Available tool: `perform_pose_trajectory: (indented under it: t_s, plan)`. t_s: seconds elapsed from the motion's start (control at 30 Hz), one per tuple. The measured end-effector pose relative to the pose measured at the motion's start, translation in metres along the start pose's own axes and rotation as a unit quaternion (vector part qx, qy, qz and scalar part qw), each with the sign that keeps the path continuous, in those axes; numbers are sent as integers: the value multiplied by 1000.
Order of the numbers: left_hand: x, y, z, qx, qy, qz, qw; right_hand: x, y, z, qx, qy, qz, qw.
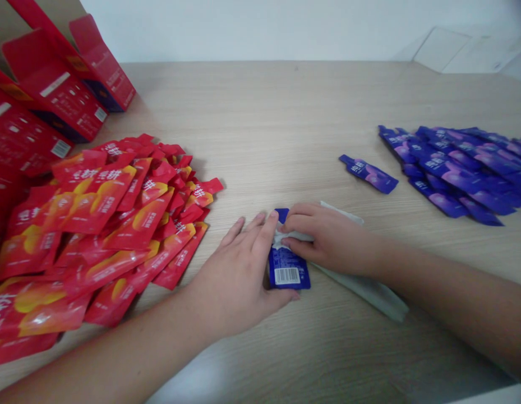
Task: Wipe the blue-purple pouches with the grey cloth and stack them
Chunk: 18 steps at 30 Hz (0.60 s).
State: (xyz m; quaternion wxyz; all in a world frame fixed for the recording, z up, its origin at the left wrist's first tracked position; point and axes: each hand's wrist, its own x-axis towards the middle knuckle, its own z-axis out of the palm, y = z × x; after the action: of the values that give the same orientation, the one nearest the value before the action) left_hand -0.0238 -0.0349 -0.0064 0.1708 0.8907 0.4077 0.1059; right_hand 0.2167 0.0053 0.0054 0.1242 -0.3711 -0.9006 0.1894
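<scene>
A blue pouch [290, 268] lies on the table with its barcode side up, its narrow neck pointing away from me. My left hand [239, 269] is stretched out flat beside it, the index fingertip at the pouch's neck and the thumb by its lower edge. A pale, whitish cloth [369, 292] is pinched in my right hand [327, 235], which presses part of it onto the upper part of the pouch. The rest of the cloth trails under my right wrist toward the lower right.
A large heap of red pouches [117, 224] spreads on the left, in front of several open red boxes [58, 84]. One loose purple-blue pouch [369, 174] lies at right of centre, near a pile of similar pouches [457, 163]. A white wall [260, 28] stands behind the table.
</scene>
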Motion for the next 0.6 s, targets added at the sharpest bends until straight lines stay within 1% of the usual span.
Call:
perform_pose_trajectory:
  t_s: [0.1,0.23,0.43,0.53,0.6]
  plan:
    - [-1,0,-1,2,-9,-2,1000,2,5,0,-14,10,17,1000]
    - [-2,-1,-3,7,-23,6,1000,2,7,1,-12,26,10,1000]
    - [-2,0,3,31,-6,-5,999,-1,9,3,3,46,11,999]
    - [-1,1,4,30,-4,-18,999,-4,9,4,22,80,10,996]
    - [-1,0,5,30,-4,-24,999,-8,5,2,52,104,-10,993]
